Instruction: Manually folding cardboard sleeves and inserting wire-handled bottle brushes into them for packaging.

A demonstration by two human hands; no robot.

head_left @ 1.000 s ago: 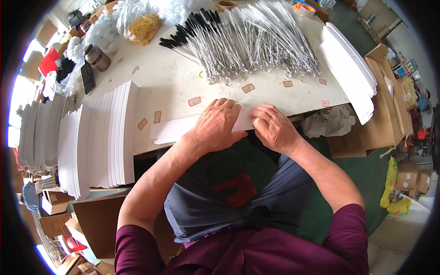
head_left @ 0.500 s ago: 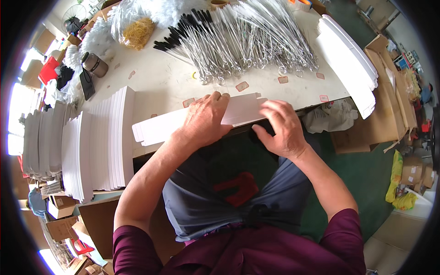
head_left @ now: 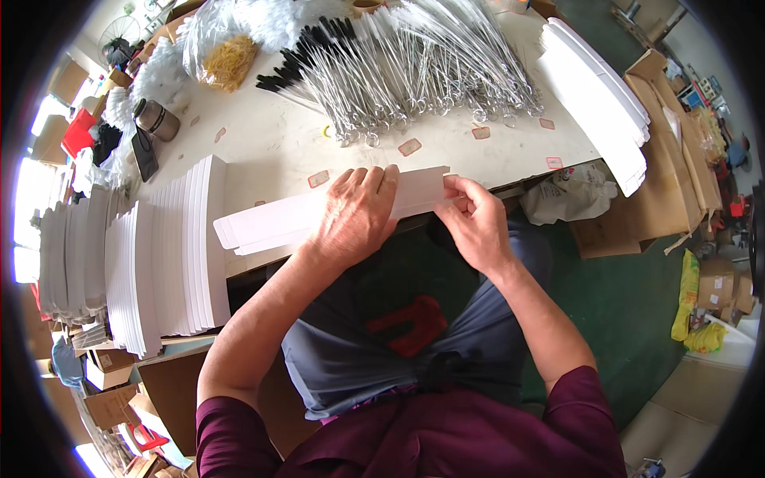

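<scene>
A long, narrow white cardboard box (head_left: 275, 222) lies at the table's front edge, slanting slightly up to the right. Across its middle rests my left hand (head_left: 356, 211), fingers together over the top and thumb at the near side, gripping it. At the box's right end, my right hand (head_left: 476, 219) pinches the end flap between thumb and fingers. Part of the box is hidden beneath my left hand.
Stacked white folded boxes (head_left: 209, 247) stand at the left, and more flat white boxes (head_left: 594, 99) lie at the right. Wire brushes with looped ends (head_left: 422, 72) cover the back. A flask (head_left: 158, 119), a phone (head_left: 144, 154) and a bag of rubber bands (head_left: 228, 60) sit at the back left.
My right hand has come in from the open, spread position and closed on the box's right end. The box and my left hand have shifted slightly left in view.
</scene>
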